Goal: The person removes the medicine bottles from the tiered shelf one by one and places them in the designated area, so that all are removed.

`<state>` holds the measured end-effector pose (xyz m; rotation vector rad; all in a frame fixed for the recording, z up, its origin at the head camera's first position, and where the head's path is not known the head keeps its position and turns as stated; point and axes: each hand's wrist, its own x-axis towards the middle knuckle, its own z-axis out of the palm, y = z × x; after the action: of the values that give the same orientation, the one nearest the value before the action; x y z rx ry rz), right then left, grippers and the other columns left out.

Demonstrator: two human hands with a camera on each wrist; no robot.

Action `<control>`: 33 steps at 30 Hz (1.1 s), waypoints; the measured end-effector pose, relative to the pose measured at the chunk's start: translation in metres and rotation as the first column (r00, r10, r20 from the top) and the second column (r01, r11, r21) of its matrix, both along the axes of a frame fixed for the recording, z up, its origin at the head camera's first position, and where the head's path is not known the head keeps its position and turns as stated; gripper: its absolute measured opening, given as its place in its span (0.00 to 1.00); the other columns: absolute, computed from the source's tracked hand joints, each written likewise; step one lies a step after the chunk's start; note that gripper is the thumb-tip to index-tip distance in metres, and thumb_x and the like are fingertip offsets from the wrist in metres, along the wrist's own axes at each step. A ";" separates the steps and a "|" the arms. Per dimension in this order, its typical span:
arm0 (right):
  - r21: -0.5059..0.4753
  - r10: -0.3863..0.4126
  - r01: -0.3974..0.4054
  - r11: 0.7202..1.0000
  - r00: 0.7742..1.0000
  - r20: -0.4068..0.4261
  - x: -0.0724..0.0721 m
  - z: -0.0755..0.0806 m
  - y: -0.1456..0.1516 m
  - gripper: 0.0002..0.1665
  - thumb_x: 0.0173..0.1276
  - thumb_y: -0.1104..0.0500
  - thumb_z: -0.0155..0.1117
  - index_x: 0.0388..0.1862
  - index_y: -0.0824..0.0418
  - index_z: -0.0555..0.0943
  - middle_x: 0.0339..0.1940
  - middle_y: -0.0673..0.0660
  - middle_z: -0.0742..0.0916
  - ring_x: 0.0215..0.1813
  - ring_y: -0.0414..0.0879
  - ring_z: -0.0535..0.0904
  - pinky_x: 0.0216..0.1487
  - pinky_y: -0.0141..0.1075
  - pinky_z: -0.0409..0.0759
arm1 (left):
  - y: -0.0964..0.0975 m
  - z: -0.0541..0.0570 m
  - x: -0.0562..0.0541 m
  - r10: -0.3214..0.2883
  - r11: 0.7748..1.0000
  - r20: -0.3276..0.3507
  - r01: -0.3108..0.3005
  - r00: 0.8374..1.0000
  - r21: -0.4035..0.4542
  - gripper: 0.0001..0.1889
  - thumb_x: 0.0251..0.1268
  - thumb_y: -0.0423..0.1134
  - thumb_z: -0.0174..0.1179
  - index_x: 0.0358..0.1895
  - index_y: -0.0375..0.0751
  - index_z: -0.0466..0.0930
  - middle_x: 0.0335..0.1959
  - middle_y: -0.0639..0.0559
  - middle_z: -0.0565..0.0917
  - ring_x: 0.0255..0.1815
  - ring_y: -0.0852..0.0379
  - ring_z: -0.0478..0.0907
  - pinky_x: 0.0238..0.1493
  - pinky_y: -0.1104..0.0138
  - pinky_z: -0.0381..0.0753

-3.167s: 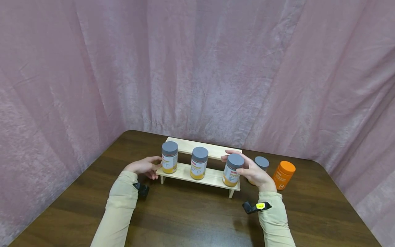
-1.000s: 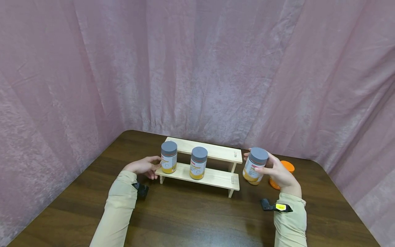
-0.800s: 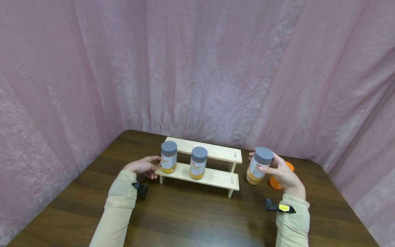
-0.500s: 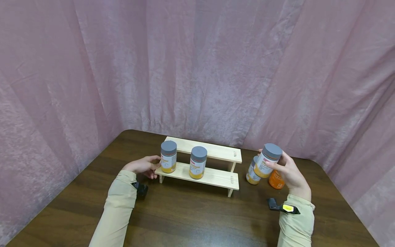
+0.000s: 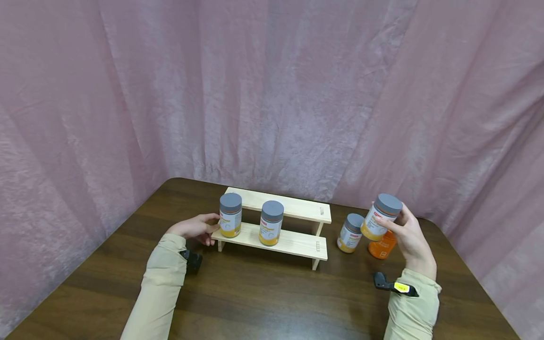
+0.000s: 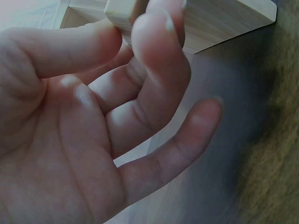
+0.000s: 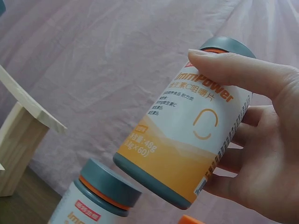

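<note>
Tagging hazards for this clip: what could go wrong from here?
The tilted jar in the right grip might clip the lone standing jar or orange bottle close by. A tug from the left grip, pinching the wooden rack at its end, could unsettle the two jars on it.

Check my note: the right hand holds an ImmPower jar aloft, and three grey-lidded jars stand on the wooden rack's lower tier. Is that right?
Not quite: the head view shows two grey-lidded jars, not three, standing on the wooden rack's lower tier. The right hand does hold an ImmPower jar aloft.
</note>
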<state>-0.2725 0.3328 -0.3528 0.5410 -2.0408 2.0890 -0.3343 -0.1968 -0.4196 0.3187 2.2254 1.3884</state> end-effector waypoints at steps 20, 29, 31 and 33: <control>0.090 -0.049 0.052 0.995 0.998 -0.029 0.013 0.006 0.050 0.31 0.66 0.76 0.55 0.64 0.53 0.71 0.49 0.40 0.84 0.51 0.31 0.78 0.51 0.22 0.71 | -0.001 0.005 -0.003 -0.019 1.000 -0.021 0.020 1.000 0.021 0.27 0.74 0.35 0.47 0.70 0.27 0.53 0.21 0.51 0.80 0.21 0.61 0.78 0.32 0.66 0.81; 0.048 -0.087 0.086 0.995 0.996 0.029 0.024 -0.003 0.071 0.30 0.66 0.76 0.55 0.61 0.50 0.70 0.50 0.39 0.83 0.50 0.31 0.78 0.48 0.21 0.71 | -0.001 0.003 -0.003 -0.012 1.000 -0.012 0.013 1.000 0.015 0.28 0.74 0.35 0.48 0.71 0.27 0.51 0.20 0.51 0.80 0.21 0.61 0.78 0.31 0.67 0.81; 0.041 -0.099 0.098 0.994 0.995 0.027 0.026 -0.006 0.075 0.30 0.66 0.76 0.55 0.61 0.50 0.70 0.50 0.39 0.83 0.50 0.31 0.78 0.48 0.21 0.71 | -0.001 0.002 -0.003 -0.012 1.000 -0.011 0.012 1.000 0.012 0.28 0.74 0.35 0.48 0.71 0.27 0.51 0.20 0.51 0.81 0.21 0.61 0.78 0.30 0.67 0.80; 0.023 -0.102 0.102 0.995 0.995 0.015 0.027 -0.010 0.078 0.30 0.65 0.78 0.55 0.60 0.51 0.71 0.49 0.39 0.84 0.49 0.31 0.79 0.48 0.21 0.72 | -0.001 0.001 -0.002 -0.012 1.000 -0.009 0.012 1.000 0.005 0.28 0.74 0.36 0.48 0.71 0.27 0.52 0.20 0.52 0.81 0.21 0.61 0.78 0.30 0.68 0.80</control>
<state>-0.2455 0.4104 -0.3625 0.4147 -2.0565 2.0215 -0.3366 -0.1980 -0.4187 0.3398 2.2237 1.3894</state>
